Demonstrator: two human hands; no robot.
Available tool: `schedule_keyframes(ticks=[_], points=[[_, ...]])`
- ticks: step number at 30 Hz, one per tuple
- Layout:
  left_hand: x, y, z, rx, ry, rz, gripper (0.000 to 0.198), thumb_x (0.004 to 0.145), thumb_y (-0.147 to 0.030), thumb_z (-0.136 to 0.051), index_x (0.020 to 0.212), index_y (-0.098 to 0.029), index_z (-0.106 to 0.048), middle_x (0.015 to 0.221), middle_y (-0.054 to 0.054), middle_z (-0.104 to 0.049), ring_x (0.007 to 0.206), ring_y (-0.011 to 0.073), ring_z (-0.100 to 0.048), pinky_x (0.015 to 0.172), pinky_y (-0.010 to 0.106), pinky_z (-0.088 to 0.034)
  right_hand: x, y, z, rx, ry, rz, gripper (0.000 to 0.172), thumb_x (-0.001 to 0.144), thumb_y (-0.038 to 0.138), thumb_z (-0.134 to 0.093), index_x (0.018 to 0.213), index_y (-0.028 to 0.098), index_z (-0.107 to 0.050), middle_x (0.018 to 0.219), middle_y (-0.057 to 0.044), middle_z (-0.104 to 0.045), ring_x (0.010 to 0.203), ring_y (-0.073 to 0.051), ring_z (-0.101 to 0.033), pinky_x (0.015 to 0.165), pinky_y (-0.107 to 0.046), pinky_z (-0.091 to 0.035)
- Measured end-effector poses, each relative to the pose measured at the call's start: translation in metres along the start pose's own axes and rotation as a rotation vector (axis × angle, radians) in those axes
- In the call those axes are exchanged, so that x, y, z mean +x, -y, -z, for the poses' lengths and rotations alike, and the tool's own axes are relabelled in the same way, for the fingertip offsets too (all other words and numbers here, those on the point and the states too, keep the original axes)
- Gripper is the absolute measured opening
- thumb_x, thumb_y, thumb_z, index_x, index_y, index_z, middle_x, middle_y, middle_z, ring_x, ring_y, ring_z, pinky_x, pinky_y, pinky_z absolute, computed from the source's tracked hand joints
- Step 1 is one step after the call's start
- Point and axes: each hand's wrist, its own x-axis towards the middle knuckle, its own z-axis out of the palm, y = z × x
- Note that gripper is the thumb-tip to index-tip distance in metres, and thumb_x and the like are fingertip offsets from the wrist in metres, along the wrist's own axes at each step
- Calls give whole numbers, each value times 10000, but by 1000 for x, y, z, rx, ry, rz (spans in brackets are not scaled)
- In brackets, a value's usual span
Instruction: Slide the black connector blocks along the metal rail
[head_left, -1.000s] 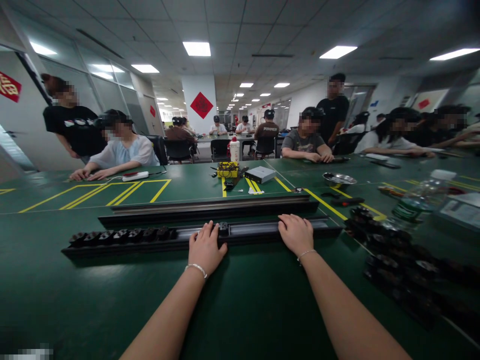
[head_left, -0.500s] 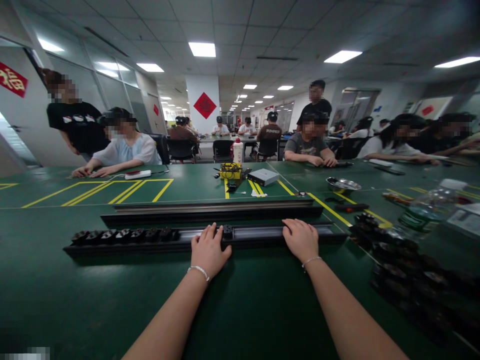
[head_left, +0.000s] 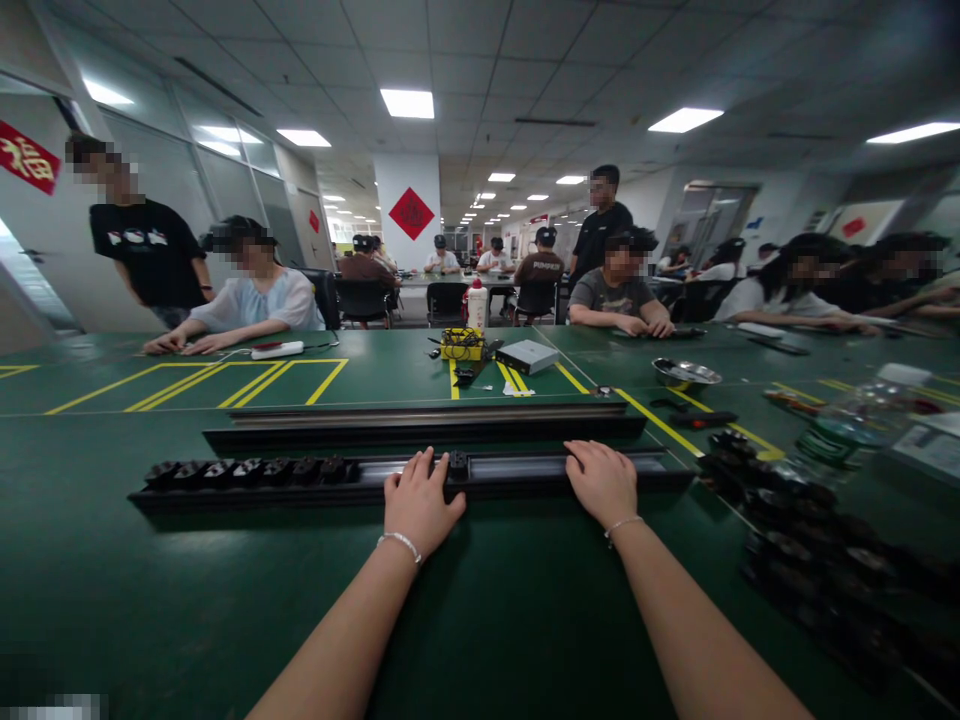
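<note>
A long black rail (head_left: 525, 468) lies across the green table in front of me, with several black socket modules (head_left: 247, 470) seated in its left part. My left hand (head_left: 420, 502) rests on the rail's near edge, fingers stretched out, next to a single black module (head_left: 457, 463) in the channel. My right hand (head_left: 601, 482) lies flat on the rail farther right, fingers spread over its edge. A second black rail (head_left: 420, 424) lies parallel just behind.
A pile of loose black modules (head_left: 810, 540) and a plastic water bottle (head_left: 855, 412) sit at the right. A metal dish (head_left: 684, 373), a yellow box (head_left: 460, 343) and a grey box (head_left: 526, 354) lie farther back. Several people sit or stand around the tables.
My hands have stayed on the rail, almost still. The view has tilted slightly. The standing person at the back has walked left, and the standing person at the left has shifted.
</note>
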Motion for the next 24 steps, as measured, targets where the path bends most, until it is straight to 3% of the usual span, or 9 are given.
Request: schedule_keyframes(ticks=[24], points=[[-2,1,-3,-24,-46,-13,586,727,-474,-469,1274,-271,-423,1411,50,-373,1285,251,-309,988,442,-284,0,0,-1,-9,-26,8,372,820,307,-353,1070,304,-629,1183,20,-599,1139,-189,-457,960,-391,-252]])
